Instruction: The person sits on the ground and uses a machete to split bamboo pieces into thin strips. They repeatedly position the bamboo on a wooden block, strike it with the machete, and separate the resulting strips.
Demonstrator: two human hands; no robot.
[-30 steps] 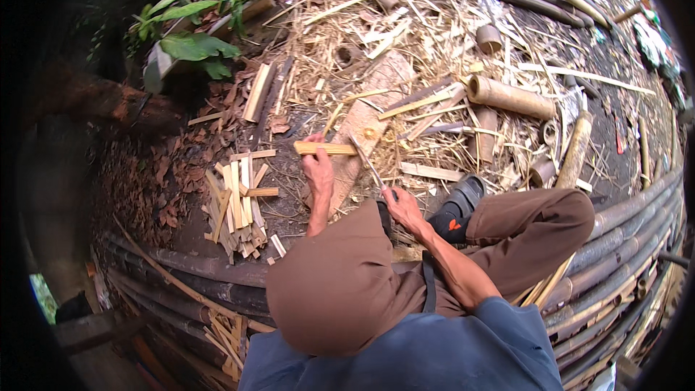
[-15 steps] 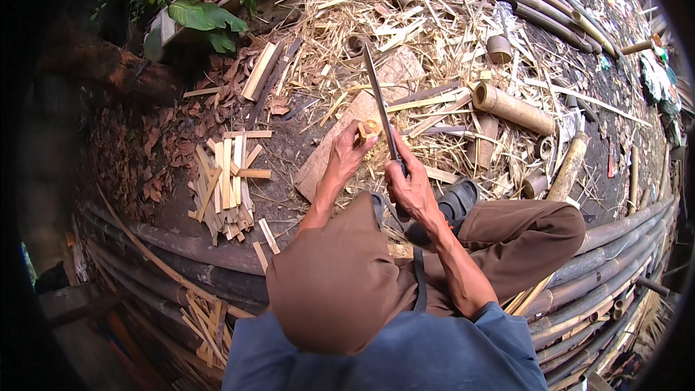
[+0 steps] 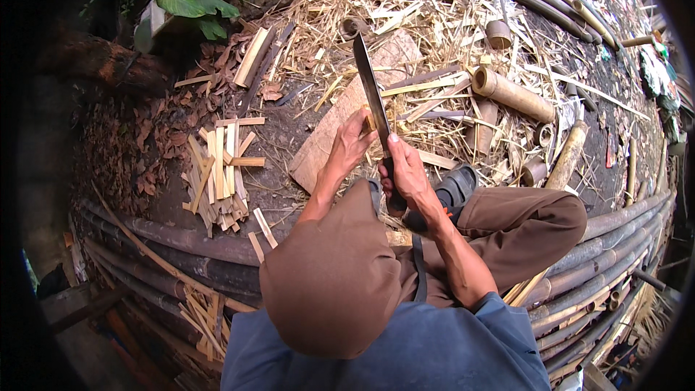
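Observation:
My right hand (image 3: 407, 172) is wrapped round the dark handle of a machete (image 3: 371, 83), thumb up along its base. The long dark blade points away from me and tilts slightly left. Close to the blade's left side, my left hand (image 3: 352, 142) pinches a short bamboo piece (image 3: 370, 122), mostly hidden by the fingers and the blade. Beneath both lies a flat wooden board (image 3: 313, 153), running from near my left wrist toward the far side. Whether the blade touches the bamboo piece I cannot tell.
Left of the board is a pile of split bamboo strips (image 3: 226, 166). Shavings (image 3: 427, 36) cover the ground beyond. To the right lie a thick bamboo tube (image 3: 515, 100) and a bamboo pole (image 3: 567, 156). Long bamboo poles (image 3: 195, 240) run beside me, near my sandalled foot (image 3: 456, 187).
The machete has swung a little left, its tip lower in view, and lies closer over the bamboo piece. My right hand has shifted slightly; the whole view has moved a little.

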